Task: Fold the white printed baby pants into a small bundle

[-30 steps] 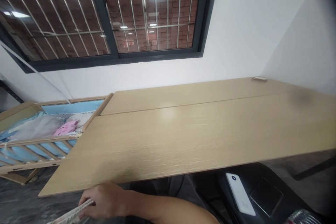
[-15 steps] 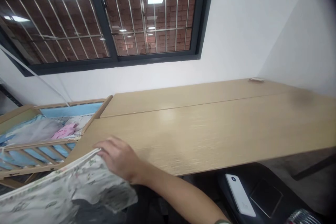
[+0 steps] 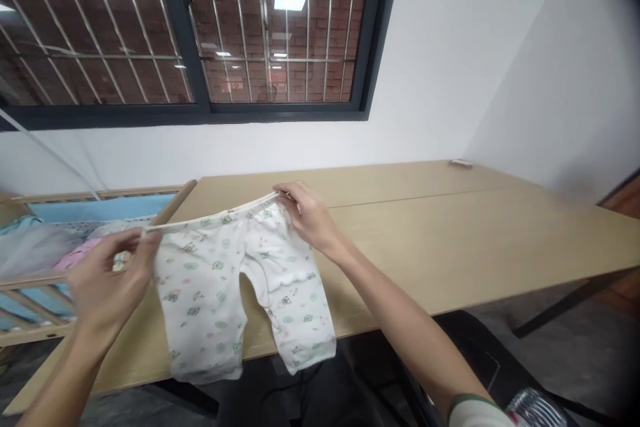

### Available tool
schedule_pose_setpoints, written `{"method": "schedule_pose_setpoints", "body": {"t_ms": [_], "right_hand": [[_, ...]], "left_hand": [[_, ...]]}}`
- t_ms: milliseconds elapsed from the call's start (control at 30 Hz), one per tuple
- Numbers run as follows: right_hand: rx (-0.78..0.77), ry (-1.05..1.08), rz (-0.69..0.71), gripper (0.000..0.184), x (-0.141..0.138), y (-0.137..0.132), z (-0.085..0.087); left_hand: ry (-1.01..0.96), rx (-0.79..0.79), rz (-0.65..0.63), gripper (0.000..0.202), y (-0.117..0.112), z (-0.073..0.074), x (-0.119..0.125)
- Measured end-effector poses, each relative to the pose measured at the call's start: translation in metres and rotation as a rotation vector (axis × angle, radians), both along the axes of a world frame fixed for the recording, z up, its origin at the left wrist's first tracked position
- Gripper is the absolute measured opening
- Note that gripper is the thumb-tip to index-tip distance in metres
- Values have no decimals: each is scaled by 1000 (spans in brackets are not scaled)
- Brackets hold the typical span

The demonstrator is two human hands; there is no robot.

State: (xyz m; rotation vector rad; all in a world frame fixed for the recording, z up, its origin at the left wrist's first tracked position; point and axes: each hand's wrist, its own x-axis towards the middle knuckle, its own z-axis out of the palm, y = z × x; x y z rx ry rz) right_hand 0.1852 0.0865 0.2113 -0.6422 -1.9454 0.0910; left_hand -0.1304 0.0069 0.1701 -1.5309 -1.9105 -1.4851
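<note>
Middle of the frame, over the light wood table (image 3: pixel 450 247), a pair of white printed baby pants (image 3: pixel 235 287) is held up by its waistband (image 3: pixel 215 212), pulled taut between both hands. L hand (image 3: pixel 107 273) is closed in a pinch on the band's left end, R hand (image 3: pixel 307 213) gripping the other end w/ fingers curled over it. Holding it by the band keeps the fabric spread out, both legs trailing twd the near table edge, no bunching. Wooden crib (image 3: pixel 173 203) sits at left behind the L hand, pink cloth (image 3: pixel 75 257) inside.
</note>
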Motion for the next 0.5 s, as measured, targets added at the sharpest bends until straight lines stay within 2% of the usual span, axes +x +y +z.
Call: {"method": "schedule_pose_setpoints", "body": {"t_ms": [100,167,233,333,433,500], "right_hand": [[-77,-2,-68,20,19,26,-17],[-147,-23,-111,19,28,46,-35],[-224,-66,-154,19,34,68,-57],[-359,-136,-211,20,38,100,-93],[-512,-190,-275,22,40,128,-127],[-572,-218,-314,22,41,142,-145]], "left_hand": [[22,42,-171,34,37,-5,14],[17,-72,-277,36,62,-16,23],[-6,-247,-362,37,89,-34,31],[22,-502,-359,35,129,-67,41],[75,-597,-317,29,159,-98,51],[105,-623,-299,26,172,-114,56]]}}
